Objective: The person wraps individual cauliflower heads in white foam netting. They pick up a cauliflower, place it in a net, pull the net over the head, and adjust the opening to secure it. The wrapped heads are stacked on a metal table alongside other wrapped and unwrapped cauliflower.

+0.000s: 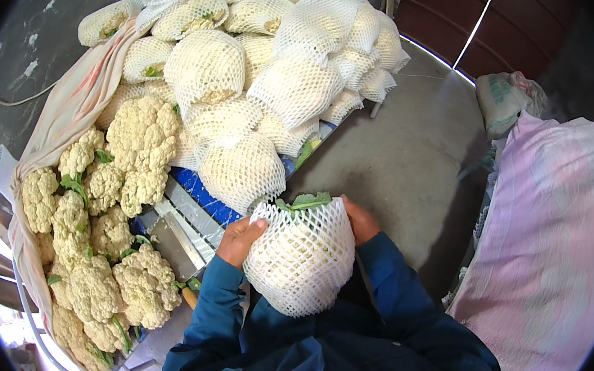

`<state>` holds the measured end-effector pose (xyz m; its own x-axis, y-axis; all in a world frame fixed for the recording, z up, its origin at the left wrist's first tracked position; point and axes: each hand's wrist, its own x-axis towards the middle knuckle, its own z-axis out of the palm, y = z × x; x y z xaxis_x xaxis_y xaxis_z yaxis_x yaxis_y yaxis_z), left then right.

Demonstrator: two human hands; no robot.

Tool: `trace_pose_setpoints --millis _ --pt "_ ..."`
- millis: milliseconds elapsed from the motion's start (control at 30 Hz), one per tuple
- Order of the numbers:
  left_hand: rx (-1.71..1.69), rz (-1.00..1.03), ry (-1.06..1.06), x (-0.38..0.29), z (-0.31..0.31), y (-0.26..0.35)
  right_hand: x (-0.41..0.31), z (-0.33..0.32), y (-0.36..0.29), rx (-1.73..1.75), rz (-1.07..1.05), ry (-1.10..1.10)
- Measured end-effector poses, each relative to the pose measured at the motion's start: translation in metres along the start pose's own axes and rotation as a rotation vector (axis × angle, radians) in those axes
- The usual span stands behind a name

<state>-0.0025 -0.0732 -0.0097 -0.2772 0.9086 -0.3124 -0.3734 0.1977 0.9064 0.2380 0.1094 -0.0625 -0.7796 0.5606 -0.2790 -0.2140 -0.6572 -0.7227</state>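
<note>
Between my hands is a cauliflower in a white foam net sleeve (302,263), with green leaf tips poking out of the sleeve's far end. My left hand (240,240) grips the left side of the net near that end, thumb on top. My right hand (360,219) holds the right side; its fingers are partly hidden behind the net. Just beyond, a netted cauliflower (241,169) lies at the near edge of a heap of others in the same foam nets. Bare cauliflowers (93,288) are piled to the left, some with green leaf pieces.
A blue and grey slatted surface (195,196) shows between the two piles. Pale cloth (67,114) borders the piles on the left. A knife-like blade (183,238) lies near my left hand. At right are a stuffed woven sack (502,101) and a pink cloth-covered surface (557,229).
</note>
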Motion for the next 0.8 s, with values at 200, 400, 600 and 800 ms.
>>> trace_pose_setpoints --millis 200,400,600,800 --pt "0.036 0.021 -0.040 0.001 -0.001 0.001 0.007 0.007 -0.022 -0.373 -0.051 -0.083" --pt "0.063 0.060 -0.017 0.005 -0.003 -0.006 -0.011 0.069 -0.065 -0.896 -0.422 -0.151" --pt "0.100 0.104 -0.043 0.007 -0.005 -0.008 -0.008 0.112 -0.082 -1.431 -0.700 -0.368" --pt "0.090 0.119 -0.013 0.006 -0.004 -0.008 -0.005 0.132 -0.076 -1.655 -0.865 -0.343"
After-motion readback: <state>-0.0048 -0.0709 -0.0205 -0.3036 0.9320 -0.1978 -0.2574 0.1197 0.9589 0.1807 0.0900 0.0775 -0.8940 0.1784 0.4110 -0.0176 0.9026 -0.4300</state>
